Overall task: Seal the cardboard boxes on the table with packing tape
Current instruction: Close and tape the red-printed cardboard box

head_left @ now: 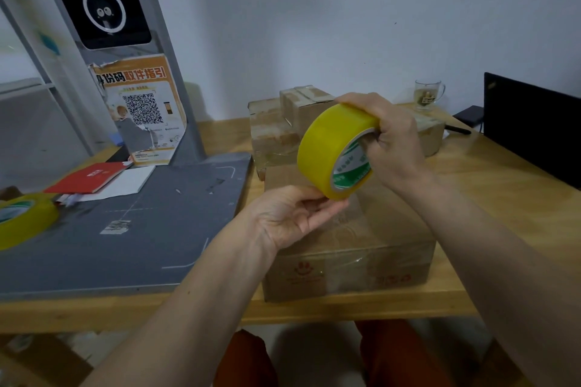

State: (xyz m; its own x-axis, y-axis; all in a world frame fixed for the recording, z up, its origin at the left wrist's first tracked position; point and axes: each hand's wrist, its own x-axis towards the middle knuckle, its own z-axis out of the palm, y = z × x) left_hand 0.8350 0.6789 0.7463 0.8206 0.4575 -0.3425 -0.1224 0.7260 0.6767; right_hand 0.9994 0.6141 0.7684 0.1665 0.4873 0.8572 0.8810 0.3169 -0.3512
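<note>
1. We see the right hand (pixel 393 148) with its fingers (pixel 374 132) curled into the core of the tape roll (pixel 327 151), the thumb side lying over the top of the yellow band; that hand grips the roll.
2. The left hand (pixel 289 217) is turned palm up below the roll, its fingertips (pixel 327 203) bent and pinching at the roll's lowest edge. Whether a loose tape end is caught between them, we cannot tell.
3. The roll is held in the air, tilted on edge. Its core axis runs from upper left to lower right, and the open face with the green-and-white label points right and toward us.
4. The yellow outer band faces left and up, away from the right palm.
5. The roll hangs above the near box (pixel 349 248), between the two hands and clear of the cardboard.
6. That box lies flat at the front of the wooden table (pixel 503 198), its long side running left to right, with glossy tape showing on its top and front.
7. Behind it sits a stack of smaller boxes (pixel 283 126), also taped.
8. Far left, a second yellow roll (pixel 22 220) lies on a grey mat (pixel 141 229).
9. A glass mug (pixel 427 94) stands near the wall at the back right.
</note>
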